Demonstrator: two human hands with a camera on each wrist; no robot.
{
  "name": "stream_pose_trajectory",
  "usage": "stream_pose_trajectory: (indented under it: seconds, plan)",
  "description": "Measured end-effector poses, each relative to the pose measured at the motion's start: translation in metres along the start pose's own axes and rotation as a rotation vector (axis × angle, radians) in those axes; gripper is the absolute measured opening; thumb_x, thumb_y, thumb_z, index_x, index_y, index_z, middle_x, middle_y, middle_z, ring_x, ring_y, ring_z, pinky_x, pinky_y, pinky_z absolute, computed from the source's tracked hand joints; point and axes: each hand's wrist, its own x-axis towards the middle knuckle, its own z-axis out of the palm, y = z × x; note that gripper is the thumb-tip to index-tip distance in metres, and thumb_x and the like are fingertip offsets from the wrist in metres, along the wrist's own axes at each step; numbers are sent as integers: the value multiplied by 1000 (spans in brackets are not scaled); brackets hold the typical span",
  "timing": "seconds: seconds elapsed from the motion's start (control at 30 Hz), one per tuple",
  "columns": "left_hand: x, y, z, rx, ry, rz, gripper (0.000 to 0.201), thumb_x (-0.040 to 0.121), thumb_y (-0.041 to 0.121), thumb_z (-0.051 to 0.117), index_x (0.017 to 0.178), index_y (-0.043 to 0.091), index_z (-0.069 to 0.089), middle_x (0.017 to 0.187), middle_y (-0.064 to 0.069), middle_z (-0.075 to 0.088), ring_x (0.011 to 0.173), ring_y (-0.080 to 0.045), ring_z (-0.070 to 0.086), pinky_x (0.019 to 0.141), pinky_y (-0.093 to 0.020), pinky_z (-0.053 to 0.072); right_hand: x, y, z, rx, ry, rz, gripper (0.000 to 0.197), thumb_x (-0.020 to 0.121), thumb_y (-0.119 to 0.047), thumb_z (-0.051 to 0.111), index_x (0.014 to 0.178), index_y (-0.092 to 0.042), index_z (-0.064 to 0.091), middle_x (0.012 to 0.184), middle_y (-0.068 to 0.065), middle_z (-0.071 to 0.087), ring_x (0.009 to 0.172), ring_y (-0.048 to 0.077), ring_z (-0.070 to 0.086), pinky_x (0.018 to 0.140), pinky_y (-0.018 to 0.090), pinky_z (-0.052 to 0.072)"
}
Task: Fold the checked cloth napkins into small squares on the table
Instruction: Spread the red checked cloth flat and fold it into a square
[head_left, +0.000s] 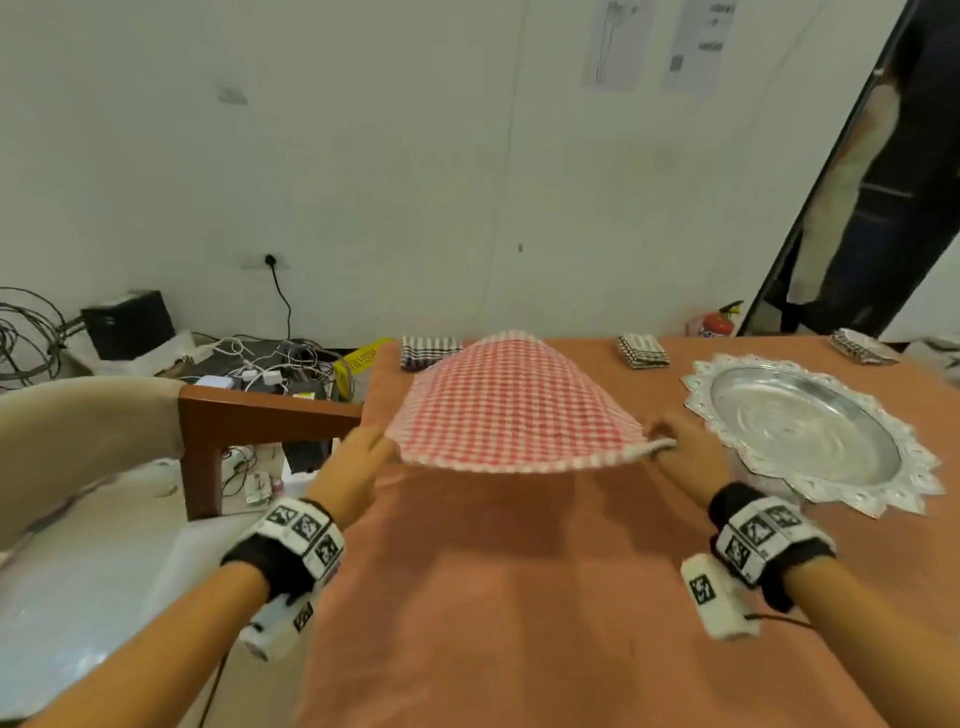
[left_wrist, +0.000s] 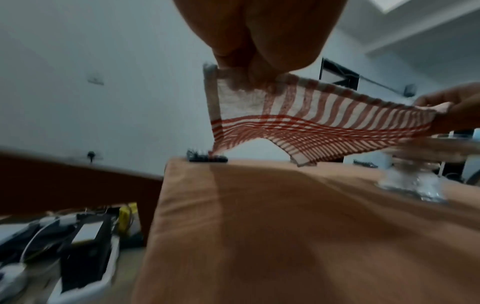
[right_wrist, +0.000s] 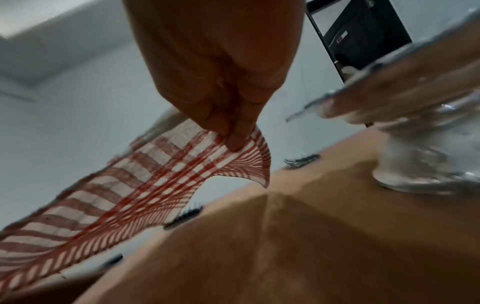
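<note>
Red-and-white checked napkin (head_left: 511, 405) hangs spread open in the air above the middle of the table (head_left: 519, 597), its far edge drooping toward the far side and nothing folded in it yet. We pinch its near left corner with our left hand (head_left: 350, 465) and its near right corner with our right hand (head_left: 685, 447), fingers and thumb closed tight on the hem in both wrist views. Along the far edge lie three small folded stacks: one dark checked (head_left: 430, 352) near the far left corner, one (head_left: 642, 351) further right, one (head_left: 862, 345) toward the far right corner. We judge these done, while this napkin needs laying flat and every fold. A silver tray (head_left: 810, 431) stands just beside our right hand.
</note>
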Motion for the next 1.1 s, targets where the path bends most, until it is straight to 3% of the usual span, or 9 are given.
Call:
stream_pose_trajectory:
  seconds: [0.1, 0.23, 0.33, 0.43, 0.67, 0.8, 0.9, 1.03, 1.1]
  plan:
    - [-38, 11, 39, -83, -155, -163, 21, 86, 3, 49, 84, 24, 55, 89, 5, 59, 78, -11, 50, 80, -26, 41, -35, 29, 30, -33, -81, 33, 32, 75, 10, 56, 104, -4, 59, 91, 8, 63, 86, 26, 61, 71, 25, 40]
    - [-89, 21, 64, -140, -231, 58, 70, 37, -18, 66, 93, 20, 46, 84, -8, 64, 79, -15, 42, 67, -25, 38, -80, 53, 53, -34, -58, 21, 18, 80, 0, 63, 97, -2, 60, 82, 14, 67, 76, 31, 63, 68, 36, 45]
    - [-109, 35, 51, -151, -215, 117, 74, 29, -21, 64, 89, 18, 46, 77, -9, 65, 75, -14, 37, 67, -26, 32, -109, 67, 57, 1, -50, 4, 10, 86, -3, 56, 91, -3, 64, 79, 15, 67, 74, 32, 63, 68, 36, 43]
    - [-125, 35, 45, -112, -244, 146, 76, 27, -22, 64, 90, 18, 47, 79, -8, 66, 77, -13, 38, 69, -25, 31, -134, 75, 53, -37, -33, -41, 33, 79, -21, 44, 83, 1, 69, 77, 15, 69, 71, 28, 61, 64, 31, 36]
    - [-158, 35, 50, -159, -362, 249, 50, 55, -13, 66, 87, 22, 49, 78, -3, 63, 76, -11, 42, 65, -22, 38, -165, 91, 42, -312, -131, -337, 35, 67, -16, 38, 66, -6, 72, 66, 9, 71, 57, 29, 64, 63, 34, 49]
    - [-171, 44, 48, -104, -540, 273, 39, 56, -3, 77, 85, 21, 63, 81, 2, 66, 70, -16, 62, 58, -20, 51, -173, 102, 41, -428, -332, -258, 32, 68, -8, 41, 65, -7, 72, 70, 7, 71, 66, 32, 65, 72, 33, 47]
    - [-171, 52, 41, -71, -777, 211, 18, 84, 6, 57, 99, 13, 65, 100, -5, 64, 92, -24, 61, 77, -28, 49, -179, 97, 41, -505, -462, -106, 30, 71, 7, 50, 77, -9, 74, 89, 6, 73, 92, 30, 62, 86, 36, 45]
    - [-149, 83, 40, -64, -554, 126, 29, 80, 1, 62, 109, 8, 66, 103, -11, 67, 93, -26, 65, 78, -29, 51, -180, 43, 63, -359, -304, -73, 39, 74, 14, 48, 97, -5, 73, 102, 13, 70, 102, 32, 60, 91, 38, 45]
    - [-134, 106, 56, -118, -573, 35, 41, 87, -2, 51, 128, 1, 52, 127, -19, 55, 118, -31, 54, 99, -35, 43, -186, 3, 97, -301, -318, -111, 38, 82, 8, 47, 112, -5, 67, 116, 13, 65, 112, 30, 55, 100, 38, 40]
